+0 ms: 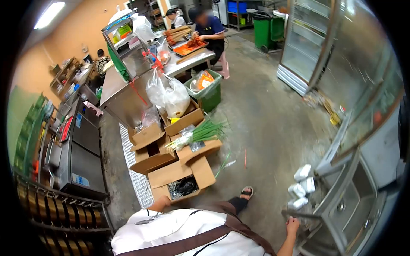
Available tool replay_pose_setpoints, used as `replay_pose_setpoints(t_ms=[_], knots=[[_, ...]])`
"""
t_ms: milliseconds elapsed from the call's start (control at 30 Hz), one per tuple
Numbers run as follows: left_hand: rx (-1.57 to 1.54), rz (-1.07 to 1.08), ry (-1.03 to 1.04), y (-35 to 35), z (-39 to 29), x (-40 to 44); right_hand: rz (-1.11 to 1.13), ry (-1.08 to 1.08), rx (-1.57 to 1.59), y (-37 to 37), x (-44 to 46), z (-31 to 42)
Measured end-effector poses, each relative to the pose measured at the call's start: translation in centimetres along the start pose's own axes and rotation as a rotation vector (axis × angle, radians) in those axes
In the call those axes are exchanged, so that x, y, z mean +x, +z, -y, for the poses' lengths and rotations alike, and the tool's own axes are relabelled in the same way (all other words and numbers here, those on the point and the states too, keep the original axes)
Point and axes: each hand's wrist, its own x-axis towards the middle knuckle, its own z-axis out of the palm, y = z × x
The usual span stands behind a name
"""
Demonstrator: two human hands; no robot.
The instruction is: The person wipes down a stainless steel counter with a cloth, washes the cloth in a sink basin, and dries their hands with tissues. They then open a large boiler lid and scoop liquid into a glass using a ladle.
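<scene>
At the near left edge of an open cardboard box (181, 175), my left hand (160, 204) hangs low. Its fingers are hard to make out, and I cannot tell whether it touches the box. Black plastic (183, 188) lines the inside of that box. My right hand (292, 224) is down beside the front corner of a steel sink (341, 222). Its fingers are curled in, with nothing visible in them. Several white bottle-like containers (304, 186) stand on the floor by the sink. A bunch of green onions (205, 132) lies across the boxes.
A full white plastic bag (168, 96) sits by a steel table (124, 85), near a green bin (209, 91). Beyond, a seated person (208, 32) handles reddish food over an orange tray (188, 48). A glass-door fridge (307, 42) stands right, a steel counter (87, 158) left.
</scene>
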Motion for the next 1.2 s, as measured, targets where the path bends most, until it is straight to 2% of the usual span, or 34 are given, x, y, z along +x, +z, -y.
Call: replay_pose_setpoints(t_ms=[67,100,133,167,233,267,300,333,367,400,500,600,667,700,800,833,867,900,933,967,1033,1067,1100,1167,1200], knots=[[-0.474,-0.016,-0.117,-1.9,-4.8,0.9,0.071,0.017,0.097,-0.3,4.3,6.8],[-0.422,-0.043,-0.164,-1.4,-7.4,4.9,0.131,0.051,0.201,0.2,6.3,10.2],[-0.316,-0.102,-0.074,-2.2,-9.8,9.1,0.178,-0.021,0.121,0.5,7.9,12.2],[-0.203,-0.169,0.008,-3.0,-12.1,13.3,0.190,0.051,0.356,3.1,11.6,8.3],[-0.392,-0.099,0.066,-12.9,-21.6,13.0,0.353,0.031,0.124,1.8,12.5,11.9],[-0.398,-0.153,0.122,-15.7,-24.8,16.0,0.354,0.068,0.122,1.3,13.3,12.2],[-0.473,-0.276,0.245,-23.2,-29.4,13.1,0.368,0.118,0.100,0.5,14.3,12.2],[-0.553,-0.292,0.318,-27.1,-32.5,14.5,0.384,0.156,0.081,-0.2,16.5,12.1],[-0.621,-0.312,0.370,-31.1,-35.5,15.1,0.393,-0.257,-0.653,0.3,19.8,6.7],[-0.690,-0.335,0.420,-35.2,-38.3,15.3,0.448,-0.268,-0.673,-0.4,21.9,6.7],[-0.775,-0.275,0.450,-44.0,-43.3,18.4,0.523,-0.054,-0.584,-1.0,29.8,8.5],[-0.744,-0.345,0.391,-48.2,-43.7,24.3,0.591,-0.032,-0.593,-0.8,39.2,11.8],[-0.727,-0.462,0.131,-47.0,-42.0,28.5,0.655,-0.088,-0.626,-0.1,46.4,14.2],[-0.457,-0.374,0.033,-46.3,-40.4,30.3,0.684,-0.112,-0.651,0.4,50.3,15.9],[0.141,-0.174,0.571,-44.6,-35.2,34.5,0.730,-0.211,-0.687,3.5,63.8,23.0],[0.165,-0.213,0.410,-43.1,-35.3,36.3,0.679,-0.143,-0.488,4.0,67.9,28.9],[-0.644,-0.233,-0.039,-46.8,-36.5,32.9,0.544,-0.465,-0.519,5.3,72.8,33.9],[-0.717,-0.248,-0.138,-50.5,-38.0,30.7,0.399,-0.779,-0.540,6.5,76.6,38.1],[-0.790,-0.262,-0.240,-53.5,-38.8,31.1,0.351,-0.525,-0.330,11.0,83.6,38.6],[-0.888,-0.241,-0.215,-54.2,-38.3,33.2,0.475,-0.307,-0.324,11.6,87.2,45.8],[-0.982,-0.238,-0.330,-53.3,-38.8,37.9,0.419,-0.372,-0.287,14.4,93.5,56.4],[-0.974,-0.244,-0.471,-53.2,-39.3,40.7,0.434,-0.329,-0.252,14.1,94.1,63.9],[-0.972,-0.235,-0.482,-55.4,-38.4,42.5,0.447,-0.285,-0.219,14.4,93.7,70.0],[-0.754,-0.217,-0.242,-65.1,-34.8,48.9,0.484,-0.297,-0.116,20.8,95.9,73.6],[-0.680,-0.185,-0.106,-69.2,-36.2,52.9,0.514,-0.307,-0.067,21.5,98.7,75.1]])
